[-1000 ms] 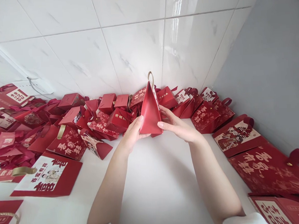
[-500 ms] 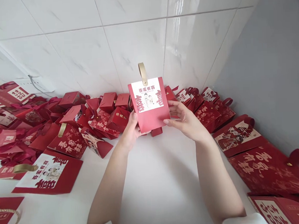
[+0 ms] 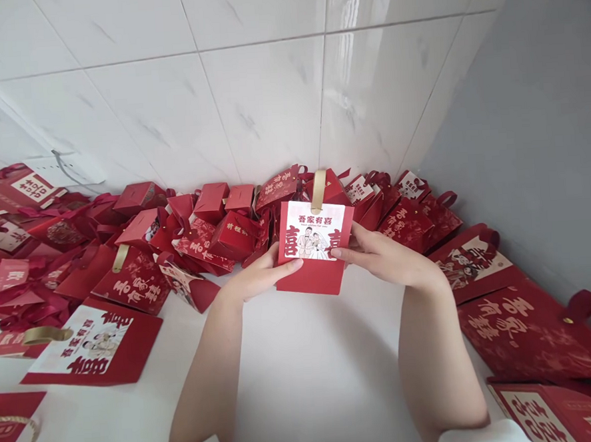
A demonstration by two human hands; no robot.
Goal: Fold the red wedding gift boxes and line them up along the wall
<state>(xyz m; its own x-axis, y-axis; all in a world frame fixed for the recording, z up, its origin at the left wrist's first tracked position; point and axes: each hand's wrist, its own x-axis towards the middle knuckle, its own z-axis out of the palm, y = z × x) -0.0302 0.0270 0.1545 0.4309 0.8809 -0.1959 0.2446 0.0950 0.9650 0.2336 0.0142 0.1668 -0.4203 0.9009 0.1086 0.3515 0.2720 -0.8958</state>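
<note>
Between my two hands is a red gift box (image 3: 310, 278) with a white printed panel showing a couple and red characters. A gold strap loop stands up from its top edge. My left hand (image 3: 259, 276) grips the box's left side, thumb across the front. On the opposite side my right hand (image 3: 377, 252) pinches the edge, its thumb on the printed panel and the other fingers behind. The box is held above the white table, its front tilted towards me. Its back is hidden.
Many red gift boxes (image 3: 234, 237) are heaped along the tiled wall (image 3: 268, 109). A larger box with a gold strap (image 3: 145, 337) lies at the left. More red boxes (image 3: 537, 329) line the right side. The white table (image 3: 315, 380) shows between my forearms. A cable (image 3: 69, 169) runs near the back left.
The box has moved down and slightly right, and its front has turned up. Both thumbs now lie across its front. The heap behind shows more.
</note>
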